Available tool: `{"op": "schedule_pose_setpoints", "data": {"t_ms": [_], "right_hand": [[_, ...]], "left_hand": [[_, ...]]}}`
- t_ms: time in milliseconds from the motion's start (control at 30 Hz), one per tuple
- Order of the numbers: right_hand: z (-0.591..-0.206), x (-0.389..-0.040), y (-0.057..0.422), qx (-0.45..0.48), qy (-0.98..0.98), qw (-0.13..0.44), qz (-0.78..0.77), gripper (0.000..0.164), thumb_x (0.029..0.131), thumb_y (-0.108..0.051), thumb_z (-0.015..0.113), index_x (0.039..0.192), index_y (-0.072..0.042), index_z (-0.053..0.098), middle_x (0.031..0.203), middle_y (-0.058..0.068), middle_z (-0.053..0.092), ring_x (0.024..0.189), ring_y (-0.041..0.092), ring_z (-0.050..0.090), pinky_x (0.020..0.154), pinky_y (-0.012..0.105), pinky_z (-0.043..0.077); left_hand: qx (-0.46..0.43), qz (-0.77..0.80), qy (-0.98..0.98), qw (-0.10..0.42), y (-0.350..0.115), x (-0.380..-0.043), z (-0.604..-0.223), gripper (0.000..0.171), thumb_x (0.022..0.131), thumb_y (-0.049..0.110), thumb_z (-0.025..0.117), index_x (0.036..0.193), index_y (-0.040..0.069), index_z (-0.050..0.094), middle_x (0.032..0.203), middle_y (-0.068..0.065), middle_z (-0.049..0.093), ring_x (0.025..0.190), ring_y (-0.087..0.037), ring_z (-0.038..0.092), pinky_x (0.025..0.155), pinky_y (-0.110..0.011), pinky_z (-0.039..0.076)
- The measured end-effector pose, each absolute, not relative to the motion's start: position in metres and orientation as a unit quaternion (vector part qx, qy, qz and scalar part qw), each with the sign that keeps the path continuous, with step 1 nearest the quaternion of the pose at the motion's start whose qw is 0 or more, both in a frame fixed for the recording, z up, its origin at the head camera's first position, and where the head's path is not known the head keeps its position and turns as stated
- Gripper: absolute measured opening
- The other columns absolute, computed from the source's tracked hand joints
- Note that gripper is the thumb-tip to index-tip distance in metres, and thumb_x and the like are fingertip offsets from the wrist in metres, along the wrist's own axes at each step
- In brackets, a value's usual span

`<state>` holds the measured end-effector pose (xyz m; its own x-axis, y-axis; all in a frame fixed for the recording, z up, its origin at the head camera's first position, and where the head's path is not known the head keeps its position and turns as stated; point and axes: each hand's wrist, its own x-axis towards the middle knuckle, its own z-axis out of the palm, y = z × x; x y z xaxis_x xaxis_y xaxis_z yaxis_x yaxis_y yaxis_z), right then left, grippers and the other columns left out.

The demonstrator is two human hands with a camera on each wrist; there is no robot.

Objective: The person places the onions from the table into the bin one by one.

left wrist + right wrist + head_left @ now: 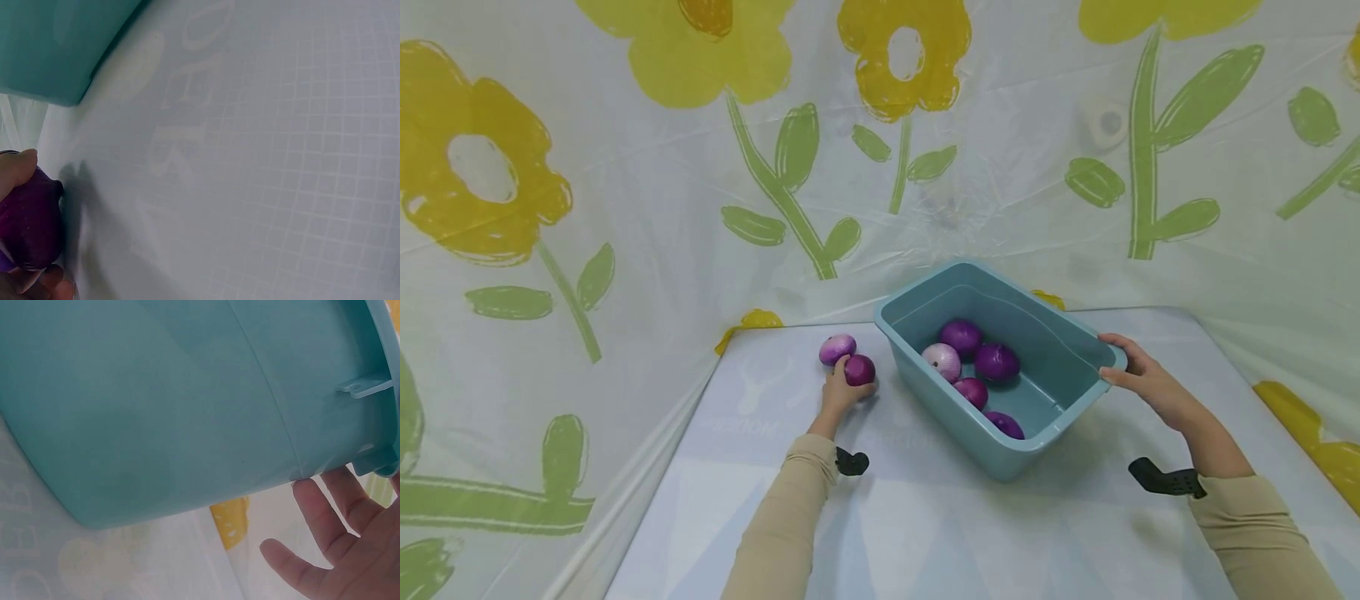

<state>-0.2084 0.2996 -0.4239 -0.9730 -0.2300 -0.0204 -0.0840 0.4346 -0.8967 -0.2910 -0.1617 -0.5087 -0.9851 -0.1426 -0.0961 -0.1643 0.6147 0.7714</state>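
Observation:
My left hand (pixel 838 398) grips a dark purple onion (pixel 860 371) at the left of the teal bin, with thumb and fingers around its sides. In the left wrist view this onion (pixel 32 222) shows at the left edge between thumb and fingers. Just behind it lies a paler purple onion (pixel 837 348). With the thumb over the rim and the fingers beneath, my right hand (pixel 1153 387) holds the right end of the teal bin (pixel 955 421). Several onions lie inside the bin, among them a whitish one (pixel 943 362) and a large purple one (pixel 997 362).
A pale printed cloth covers the table (pixel 917 533). Behind and beside it hangs a curtain (pixel 1000 208) with yellow flowers and green leaves. Each wrist carries a black mount, such as the one on the right (pixel 1165 479).

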Motion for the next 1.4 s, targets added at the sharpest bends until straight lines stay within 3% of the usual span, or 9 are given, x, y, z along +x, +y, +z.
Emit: {"op": "schedule_pose_setpoints", "data": {"t_ms": [400, 667, 1033, 1400], "right_hand": [[-0.424, -0.208, 0.299, -0.094, 0.846, 0.066, -0.521, 0.069, 0.092, -0.026, 0.051, 0.146, -0.016, 0.011, 0.149, 0.027, -0.001, 0.127, 0.054, 0.010, 0.090, 0.075, 0.018], [-0.425, -0.211, 0.299, -0.093, 0.845, 0.070, -0.522, 0.068, 0.092, -0.024, 0.050, 0.146, -0.014, 0.010, 0.148, 0.029, -0.001, 0.126, 0.054, 0.011, 0.090, 0.075, 0.019], [-0.424, -0.210, 0.300, -0.096, 0.847, 0.068, -0.518, 0.068, 0.092, -0.024, 0.050, 0.146, -0.012, 0.010, 0.147, 0.030, 0.001, 0.126, 0.055, 0.012, 0.089, 0.075, 0.019], [-0.425, -0.210, 0.301, -0.095, 0.848, 0.070, -0.517, 0.067, 0.092, -0.025, 0.050, 0.146, -0.014, 0.010, 0.147, 0.030, 0.000, 0.126, 0.055, 0.011, 0.089, 0.076, 0.018]], "left_hand": [[-0.067, 0.456, 0.888, 0.001, -0.165, -0.291, -0.504, 0.077, 0.073, 0.018, 0.072, 0.137, 0.005, 0.032, 0.134, -0.026, 0.041, 0.122, -0.040, 0.041, 0.100, -0.052, 0.034], [-0.069, 0.450, 0.890, 0.019, -0.170, -0.292, -0.492, 0.079, 0.074, 0.021, 0.071, 0.140, 0.008, 0.029, 0.134, -0.028, 0.040, 0.122, -0.043, 0.040, 0.099, -0.055, 0.034], [-0.070, 0.475, 0.876, 0.037, -0.177, -0.297, -0.465, 0.074, 0.077, 0.023, 0.071, 0.138, 0.014, 0.030, 0.137, -0.020, 0.039, 0.124, -0.038, 0.038, 0.097, -0.053, 0.037], [-0.058, 0.453, 0.889, 0.032, -0.178, -0.306, -0.436, 0.073, 0.078, 0.025, 0.068, 0.139, 0.012, 0.028, 0.137, -0.021, 0.039, 0.124, -0.038, 0.038, 0.097, -0.052, 0.039]]}}
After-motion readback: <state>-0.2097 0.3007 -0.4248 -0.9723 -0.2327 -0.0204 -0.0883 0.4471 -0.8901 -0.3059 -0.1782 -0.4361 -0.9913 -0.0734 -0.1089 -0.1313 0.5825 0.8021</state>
